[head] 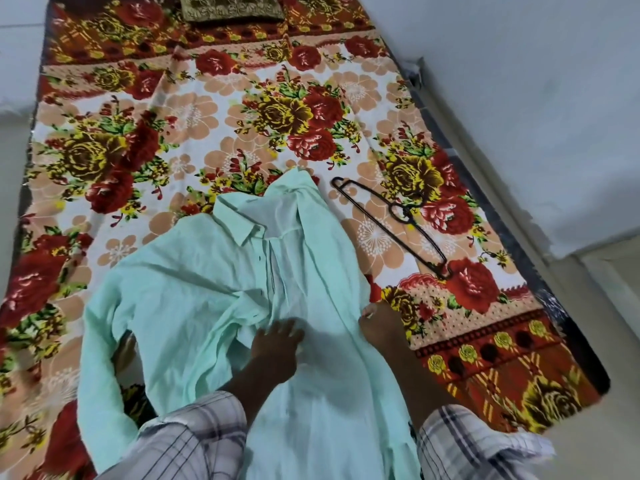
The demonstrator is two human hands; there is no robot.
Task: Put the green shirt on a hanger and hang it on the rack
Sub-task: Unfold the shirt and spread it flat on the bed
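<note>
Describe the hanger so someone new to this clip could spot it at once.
A floral bedsheet covers the bed. On it, right of the green shirt, lies the hanger, flat and apart from the shirt. It is the only thin, dark wire outline against the flowers.

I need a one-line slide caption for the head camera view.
Both hands, left hand and right hand, hold the green shirt on a floral bedsheet; the hanger lies beside it.

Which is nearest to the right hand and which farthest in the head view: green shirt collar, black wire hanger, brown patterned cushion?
From the right hand:
1. Black wire hanger, to its right on the bed.
2. Green shirt collar, up and left.
3. Brown patterned cushion, at the far end.
</note>
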